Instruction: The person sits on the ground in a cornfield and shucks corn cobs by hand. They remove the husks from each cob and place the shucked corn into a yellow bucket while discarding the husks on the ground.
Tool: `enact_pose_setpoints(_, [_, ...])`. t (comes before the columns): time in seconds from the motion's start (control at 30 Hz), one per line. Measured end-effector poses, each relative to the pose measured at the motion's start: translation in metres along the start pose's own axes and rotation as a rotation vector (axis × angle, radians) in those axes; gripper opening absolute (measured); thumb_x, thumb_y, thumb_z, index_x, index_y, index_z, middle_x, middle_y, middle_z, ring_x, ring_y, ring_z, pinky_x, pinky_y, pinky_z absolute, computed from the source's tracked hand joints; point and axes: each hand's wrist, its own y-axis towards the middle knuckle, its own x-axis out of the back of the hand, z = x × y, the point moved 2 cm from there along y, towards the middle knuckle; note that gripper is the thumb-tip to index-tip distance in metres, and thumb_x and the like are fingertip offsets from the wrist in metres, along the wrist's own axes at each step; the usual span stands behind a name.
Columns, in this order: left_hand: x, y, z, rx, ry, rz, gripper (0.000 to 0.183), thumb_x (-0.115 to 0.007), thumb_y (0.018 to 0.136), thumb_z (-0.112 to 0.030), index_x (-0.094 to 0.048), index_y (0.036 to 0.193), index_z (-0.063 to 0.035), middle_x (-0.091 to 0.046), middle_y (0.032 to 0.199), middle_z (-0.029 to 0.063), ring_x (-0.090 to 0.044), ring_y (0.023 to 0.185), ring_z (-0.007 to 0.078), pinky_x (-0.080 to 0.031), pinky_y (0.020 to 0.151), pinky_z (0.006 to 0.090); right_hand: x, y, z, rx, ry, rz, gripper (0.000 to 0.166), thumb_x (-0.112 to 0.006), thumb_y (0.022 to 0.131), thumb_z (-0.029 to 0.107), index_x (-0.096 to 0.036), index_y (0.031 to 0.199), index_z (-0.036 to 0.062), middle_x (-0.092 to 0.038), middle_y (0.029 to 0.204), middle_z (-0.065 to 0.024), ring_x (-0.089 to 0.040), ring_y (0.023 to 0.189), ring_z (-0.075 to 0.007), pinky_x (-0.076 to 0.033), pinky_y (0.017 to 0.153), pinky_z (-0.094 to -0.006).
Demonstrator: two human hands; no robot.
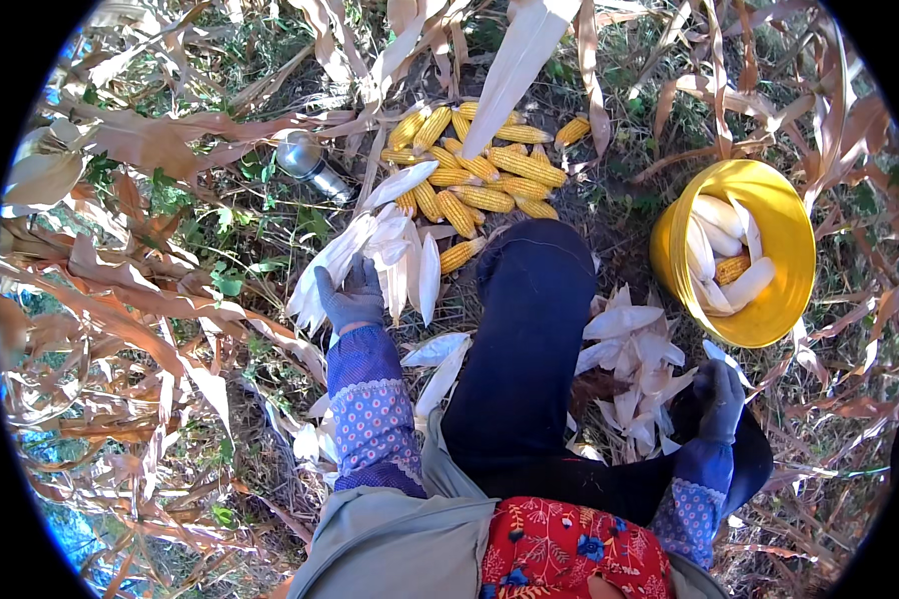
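My left hand [353, 296], in a grey glove, is at the near edge of a heap of pale corn husks [391, 251]. Its fingers are apart, and I see nothing held in them. Just beyond lies a pile of husked yellow corn cobs [487, 176] on the ground. My right hand [719, 400], gloved too, is over my bent right knee with its fingers partly curled; whether it grips anything is hidden. Beside it, between my legs, lies another heap of dry husks [633, 359]. A yellow bucket [786, 292] tilts towards me, holding several unhusked ears [715, 217] and one partly bare cob [732, 269].
A metal flask [311, 165] lies in the grass left of the cobs. Dry corn stalks and leaves [150, 329] crowd the left side, and one broad dry leaf [521, 67] hangs over the pile. My raised left knee [539, 262] stands close to the cobs.
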Motion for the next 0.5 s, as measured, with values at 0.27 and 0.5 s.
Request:
enact_pose_setpoints(0.27, [0.066,0.011,0.029,0.290,0.580,-0.088,0.039,-0.062,0.081,-0.026,-0.046,0.108,-0.0032,-0.057,0.098,0.0165,-0.059,0.080,0.0284,-0.050,0.064,0.0374,0.016,0.007,0.009,0.069,-0.122,-0.009,0.020,-0.051,0.090,0.020,-0.061,0.092,0.0031,-0.062,0.080,-0.0024,-0.055,0.064,-0.0079,-0.043,0.058,-0.0208])
enact_pose_setpoints(0.5, [-0.013,0.037,0.032,-0.014,0.773,0.144,0.039,-0.062,0.082,-0.023,-0.051,0.112,-0.0021,-0.060,0.090,0.0134,-0.061,0.073,0.0247,-0.051,0.060,0.0370,0.031,0.011,0.020,0.113,-0.219,-0.077,0.020,-0.051,0.090,0.021,-0.061,0.094,0.0035,-0.062,0.082,-0.0030,-0.056,0.065,-0.0085,-0.044,0.059,-0.0212])
